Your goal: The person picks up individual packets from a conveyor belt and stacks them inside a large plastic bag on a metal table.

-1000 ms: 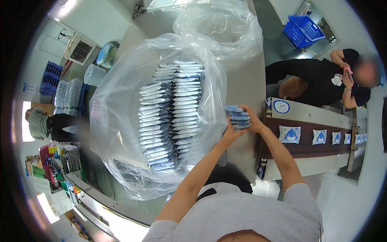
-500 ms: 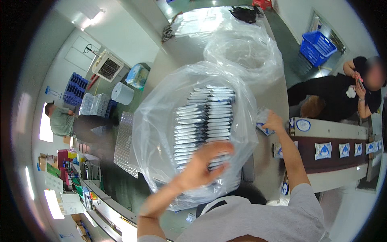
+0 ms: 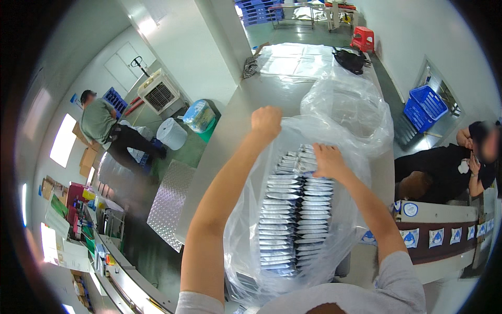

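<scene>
A large clear plastic bag (image 3: 243, 209) lies on the table in front of me, its mouth spread wide. Inside it stand two side-by-side rows of small white and blue packets (image 3: 277, 225), set on edge. My left hand (image 3: 266, 125) is closed at the bag's far left rim, with the plastic pinched in its fingers. At the far end of the right row, my right hand (image 3: 331, 162) has its fingers curled round a white and blue packet (image 3: 306, 163), partly hidden by the hand.
On the right, a brown conveyor belt (image 3: 423, 250) carries several spaced packets. Another clear bag (image 3: 345, 104) and white sheets (image 3: 293, 62) lie at the table's far end. One person (image 3: 102, 123) stands at the left, another (image 3: 439, 170) sits at the right. A metal plate (image 3: 172, 206) juts out left.
My left hand has moved from over the packets to the bag's far left rim. My right hand has carried a packet from the table's right side into the bag. The view has shifted.
</scene>
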Demonstrator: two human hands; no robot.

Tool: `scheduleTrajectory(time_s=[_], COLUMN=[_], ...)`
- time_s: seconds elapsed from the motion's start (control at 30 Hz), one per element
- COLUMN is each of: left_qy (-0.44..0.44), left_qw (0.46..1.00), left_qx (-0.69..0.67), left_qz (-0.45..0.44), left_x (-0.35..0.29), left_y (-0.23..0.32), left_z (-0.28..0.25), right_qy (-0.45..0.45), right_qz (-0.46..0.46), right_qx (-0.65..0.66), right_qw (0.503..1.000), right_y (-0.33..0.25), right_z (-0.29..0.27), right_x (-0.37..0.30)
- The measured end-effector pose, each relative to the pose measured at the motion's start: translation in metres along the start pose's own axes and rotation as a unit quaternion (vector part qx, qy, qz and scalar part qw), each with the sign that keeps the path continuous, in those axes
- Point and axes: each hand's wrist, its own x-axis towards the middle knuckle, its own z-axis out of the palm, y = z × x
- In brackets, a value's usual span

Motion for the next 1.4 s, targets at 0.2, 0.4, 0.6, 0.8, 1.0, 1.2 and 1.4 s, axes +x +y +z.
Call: scheduleTrajectory(time_s=[0.2, 0.4, 0.6, 0.8, 1.0, 1.2, 1.4], left_qy=[-0.015, 0.117, 0.170, -0.408, -0.474, -0.444, -0.422], left_qw=[0.995, 0.917, 0.585, 0.758, 0.717, 0.680, 0.611], left_qx=[-0.092, -0.374, -0.630, -0.384, -0.489, -0.578, -0.657], left_qz=[0.036, 0.080, -0.481, -0.334, -0.149, -0.079, -0.134], left_x=[-0.026, -0.160, -0.489, -0.653, -0.526, -0.493, -0.444], left_y=[-0.010, -0.054, -0.100, 0.110, 0.196, 0.263, 0.311], left_z=[-0.017, -0.054, 0.192, 0.275, 0.201, 0.228, 0.202], right_qy=[-0.033, -0.008, 0.317, -0.085, -0.093, -0.127, -0.120], right_qz=[-0.057, -0.062, 0.149, 0.305, 0.238, 0.202, 0.172], right_qx=[-0.091, 0.017, 0.299, 0.116, 0.030, 0.092, 0.281], right_qw=[0.994, 0.998, 0.888, 0.941, 0.966, 0.967, 0.936], right_y=[-0.066, -0.033, 0.003, -0.011, -0.010, -0.002, 0.071], right_z=[0.112, 0.077, 0.044, 0.147, 0.203, 0.200, 0.118], right_x=[0.079, 0.019, -0.211, -0.439, -0.508, -0.503, -0.477])
